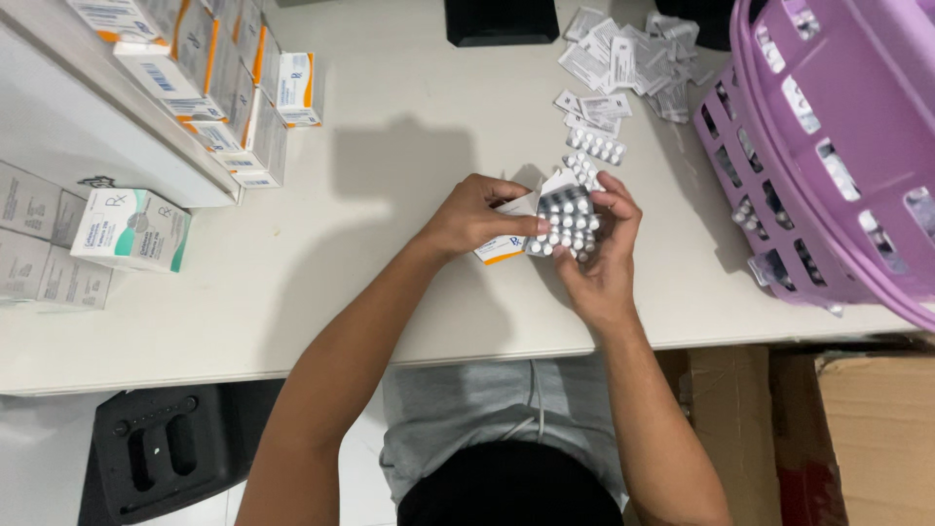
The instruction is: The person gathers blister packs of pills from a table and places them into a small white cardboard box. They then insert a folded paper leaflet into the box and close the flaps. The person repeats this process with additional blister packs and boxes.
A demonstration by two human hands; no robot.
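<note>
L hand (477, 216) grips one small carton (508, 234); R hand (602, 255) clamps one blister pack (568, 224), near bench (390, 175) front edge; two loose packs (594, 146) behind.

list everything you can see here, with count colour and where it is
blister pack: one, silver with white pills, held in both hands over the table
small box: one, white and orange, open, in the left hand
loose blister packs: two, silver, on the table behind the hands
leaflets: a pile, white, far right of the table
basket: one, purple, right edge, blister packs inside
orange boxes: a row, count unclear, white and orange, top left
teal box: one, white and teal, left
grey boxes: a few, far left
table: one, white
cardboard boxes: brown, on the floor, right
left hand
right hand
</note>
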